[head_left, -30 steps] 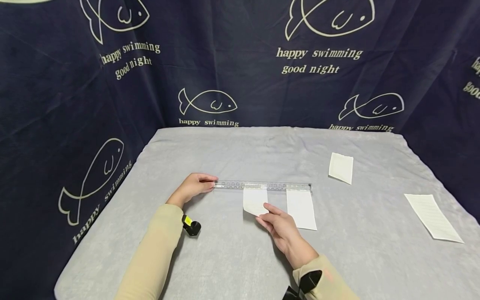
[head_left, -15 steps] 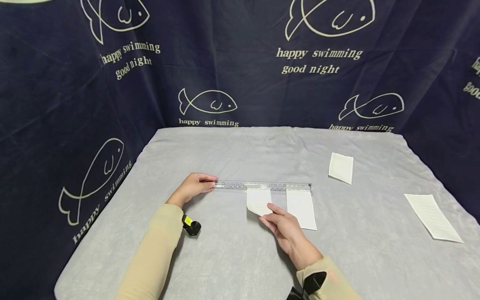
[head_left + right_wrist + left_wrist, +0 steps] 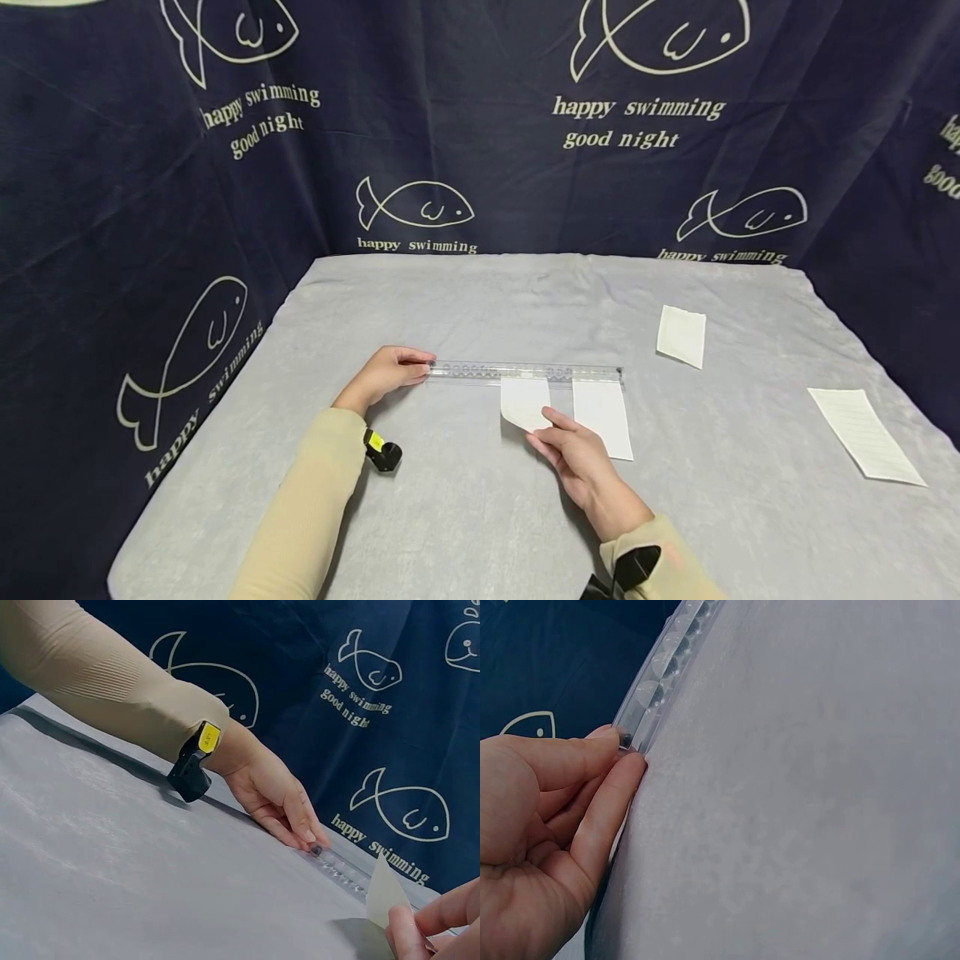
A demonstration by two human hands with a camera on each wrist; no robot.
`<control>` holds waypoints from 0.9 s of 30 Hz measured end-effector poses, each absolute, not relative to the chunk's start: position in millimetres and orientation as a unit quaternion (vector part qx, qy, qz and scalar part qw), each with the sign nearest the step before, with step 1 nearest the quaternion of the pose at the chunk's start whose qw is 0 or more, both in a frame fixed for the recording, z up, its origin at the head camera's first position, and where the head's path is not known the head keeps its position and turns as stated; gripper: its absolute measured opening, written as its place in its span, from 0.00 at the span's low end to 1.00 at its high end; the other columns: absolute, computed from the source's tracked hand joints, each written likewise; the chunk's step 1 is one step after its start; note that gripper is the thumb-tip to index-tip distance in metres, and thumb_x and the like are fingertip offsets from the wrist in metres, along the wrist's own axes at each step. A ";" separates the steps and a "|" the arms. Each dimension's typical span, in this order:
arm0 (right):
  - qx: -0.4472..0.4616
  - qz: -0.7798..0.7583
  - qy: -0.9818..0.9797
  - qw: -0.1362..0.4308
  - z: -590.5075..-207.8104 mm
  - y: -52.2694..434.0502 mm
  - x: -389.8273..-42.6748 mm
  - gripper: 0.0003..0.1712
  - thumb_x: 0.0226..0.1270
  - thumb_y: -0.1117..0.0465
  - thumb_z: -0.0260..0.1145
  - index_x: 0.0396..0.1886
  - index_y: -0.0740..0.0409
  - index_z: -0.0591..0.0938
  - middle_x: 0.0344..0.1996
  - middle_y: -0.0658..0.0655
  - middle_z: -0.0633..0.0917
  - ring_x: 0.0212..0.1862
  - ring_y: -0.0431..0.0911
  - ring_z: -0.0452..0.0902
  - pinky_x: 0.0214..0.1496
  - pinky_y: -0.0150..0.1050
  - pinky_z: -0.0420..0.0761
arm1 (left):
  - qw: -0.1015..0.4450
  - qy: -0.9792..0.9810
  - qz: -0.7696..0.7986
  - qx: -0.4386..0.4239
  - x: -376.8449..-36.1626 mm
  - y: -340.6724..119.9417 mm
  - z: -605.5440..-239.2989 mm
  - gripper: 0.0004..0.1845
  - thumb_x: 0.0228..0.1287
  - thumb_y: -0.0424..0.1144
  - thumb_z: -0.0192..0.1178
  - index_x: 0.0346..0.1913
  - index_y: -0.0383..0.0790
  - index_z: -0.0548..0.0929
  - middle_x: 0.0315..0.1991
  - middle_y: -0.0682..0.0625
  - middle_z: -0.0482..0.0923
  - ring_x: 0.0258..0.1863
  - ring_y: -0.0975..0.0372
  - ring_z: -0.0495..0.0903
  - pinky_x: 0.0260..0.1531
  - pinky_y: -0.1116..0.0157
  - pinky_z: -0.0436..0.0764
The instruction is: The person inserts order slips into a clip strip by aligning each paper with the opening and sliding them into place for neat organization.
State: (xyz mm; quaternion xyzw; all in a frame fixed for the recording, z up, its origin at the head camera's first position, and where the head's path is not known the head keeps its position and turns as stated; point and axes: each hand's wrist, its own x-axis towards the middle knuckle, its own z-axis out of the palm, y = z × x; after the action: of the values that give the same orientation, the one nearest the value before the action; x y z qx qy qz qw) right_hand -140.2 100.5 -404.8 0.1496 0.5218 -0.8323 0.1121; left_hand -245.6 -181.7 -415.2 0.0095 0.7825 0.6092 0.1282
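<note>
A clear plastic note rail [image 3: 465, 372] with a row of round clear pieces inside lies across the middle of the table. My left hand [image 3: 386, 372] pinches its left end between thumb and fingers, which shows close up in the left wrist view at the rail's end [image 3: 656, 686]. Lower right of it, my right hand [image 3: 577, 458] pinches the bottom right corner of a small white paper slip [image 3: 525, 400]. That slip's top edge sits at the rail, and its lower end curls up off the table. A second white slip [image 3: 602, 421] hangs from the rail's right end, lying flat.
A short white paper [image 3: 681, 337] lies at the back right, and a longer lined paper [image 3: 867, 435] nearer the right edge. Both rest on the grey cloth-covered table [image 3: 450, 517]. A dark blue curtain [image 3: 480, 108] with fish drawings stands behind.
My right hand has slid the pinched slip to the right along the rail, closer to the second slip. The left hand and the rail have stayed in place.
</note>
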 end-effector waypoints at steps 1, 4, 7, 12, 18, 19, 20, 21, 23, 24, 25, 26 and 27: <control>0.149 -0.832 0.522 0.112 -404.6 101.1 -140.0 0.32 0.57 0.85 0.48 0.65 0.80 0.57 0.65 0.74 0.58 0.36 0.42 0.80 0.47 0.32 0.79 | 0.128 0.783 0.609 0.009 -245.3 -181.5 -414.9 0.16 0.61 0.24 0.58 0.52 0.25 0.78 0.49 0.34 0.77 0.40 0.61 0.79 0.43 0.67 0.80; 0.149 -0.832 0.522 0.114 -404.5 103.1 -139.7 0.33 0.57 0.85 0.49 0.65 0.79 0.57 0.65 0.73 0.58 0.37 0.42 0.80 0.47 0.32 0.79 | 0.128 0.784 0.608 0.008 -244.9 -181.1 -414.1 0.15 0.60 0.23 0.58 0.52 0.25 0.79 0.48 0.35 0.77 0.39 0.61 0.79 0.43 0.67 0.80; 0.152 -0.831 0.522 0.113 -404.7 105.2 -139.8 0.33 0.58 0.84 0.49 0.65 0.79 0.57 0.66 0.73 0.57 0.37 0.42 0.80 0.47 0.32 0.79 | 0.128 0.785 0.606 0.006 -245.0 -180.9 -414.0 0.15 0.60 0.23 0.58 0.52 0.26 0.79 0.48 0.35 0.77 0.39 0.62 0.80 0.43 0.68 0.80; 0.155 -0.831 0.522 0.112 -405.1 109.0 -140.1 0.33 0.58 0.85 0.49 0.66 0.79 0.56 0.66 0.72 0.58 0.39 0.42 0.79 0.48 0.32 0.79 | 0.128 0.787 0.603 0.009 -245.1 -181.1 -413.5 0.15 0.60 0.23 0.58 0.52 0.25 0.79 0.48 0.35 0.77 0.39 0.62 0.79 0.43 0.68 0.80; 0.153 -0.832 0.522 0.112 -406.3 112.0 -140.7 0.34 0.58 0.85 0.48 0.66 0.79 0.55 0.66 0.72 0.58 0.40 0.43 0.79 0.49 0.33 0.78 | 0.126 0.789 0.601 0.011 -245.2 -181.1 -413.5 0.15 0.60 0.23 0.58 0.51 0.25 0.79 0.48 0.35 0.77 0.38 0.62 0.80 0.42 0.68 0.80; 0.152 -0.832 0.522 0.112 -406.4 112.4 -140.7 0.34 0.58 0.85 0.48 0.66 0.79 0.55 0.66 0.72 0.57 0.40 0.42 0.79 0.49 0.33 0.78 | 0.126 0.788 0.602 0.010 -245.3 -180.9 -413.7 0.15 0.60 0.23 0.58 0.51 0.25 0.79 0.47 0.35 0.77 0.38 0.62 0.80 0.42 0.68 0.80; 0.152 -0.832 0.521 0.113 -406.6 112.8 -140.7 0.34 0.58 0.85 0.48 0.66 0.79 0.55 0.66 0.72 0.57 0.40 0.42 0.79 0.49 0.33 0.78 | 0.125 0.788 0.603 0.010 -245.4 -180.6 -414.0 0.15 0.60 0.23 0.58 0.51 0.25 0.79 0.47 0.35 0.77 0.38 0.62 0.80 0.42 0.68 0.80; 0.152 -0.833 0.520 0.112 -406.7 113.2 -140.7 0.34 0.58 0.85 0.48 0.66 0.79 0.55 0.66 0.72 0.57 0.40 0.42 0.79 0.49 0.33 0.78 | 0.125 0.787 0.604 0.010 -245.6 -180.5 -414.3 0.15 0.60 0.23 0.58 0.51 0.25 0.79 0.47 0.35 0.77 0.38 0.62 0.80 0.42 0.68 0.80; 0.152 -0.833 0.519 0.111 -406.9 114.3 -140.6 0.34 0.58 0.85 0.48 0.66 0.79 0.55 0.66 0.73 0.57 0.40 0.41 0.78 0.49 0.33 0.78 | 0.124 0.785 0.607 0.008 -246.0 -180.0 -415.0 0.15 0.60 0.22 0.58 0.51 0.25 0.79 0.46 0.35 0.78 0.38 0.62 0.80 0.42 0.68 0.80; 0.153 -0.834 0.519 0.111 -406.8 114.7 -140.6 0.34 0.58 0.85 0.48 0.66 0.79 0.55 0.66 0.73 0.57 0.40 0.41 0.78 0.49 0.33 0.78 | 0.125 0.786 0.606 0.008 -246.1 -180.0 -415.3 0.15 0.60 0.23 0.58 0.51 0.25 0.79 0.47 0.35 0.77 0.38 0.62 0.80 0.42 0.68 0.80; 0.154 -0.834 0.519 0.111 -406.7 115.1 -140.6 0.34 0.58 0.85 0.48 0.66 0.79 0.55 0.66 0.72 0.57 0.40 0.41 0.78 0.49 0.33 0.78 | 0.125 0.785 0.606 0.008 -246.2 -180.2 -415.4 0.15 0.60 0.23 0.58 0.51 0.25 0.79 0.47 0.35 0.77 0.38 0.62 0.80 0.42 0.67 0.80; 0.155 -0.834 0.518 0.111 -406.6 115.5 -140.7 0.34 0.58 0.85 0.48 0.66 0.79 0.55 0.66 0.72 0.57 0.40 0.41 0.78 0.49 0.33 0.78 | 0.125 0.786 0.606 0.007 -246.3 -180.3 -415.4 0.15 0.60 0.23 0.58 0.51 0.25 0.79 0.47 0.35 0.77 0.39 0.61 0.80 0.42 0.67 0.80; 0.155 -0.834 0.518 0.111 -406.5 115.8 -140.6 0.34 0.58 0.85 0.48 0.66 0.78 0.55 0.66 0.72 0.57 0.40 0.41 0.78 0.49 0.33 0.78 | 0.126 0.787 0.604 0.007 -246.5 -180.6 -415.4 0.15 0.60 0.23 0.58 0.51 0.25 0.79 0.47 0.35 0.77 0.39 0.61 0.80 0.42 0.67 0.80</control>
State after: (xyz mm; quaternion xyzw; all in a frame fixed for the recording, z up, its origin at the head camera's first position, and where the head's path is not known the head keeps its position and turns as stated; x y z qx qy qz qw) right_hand -140.6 115.8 -406.5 0.1552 0.5181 -0.8337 0.1114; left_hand -246.5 -180.6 -415.4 0.0066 0.7872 0.6038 0.1258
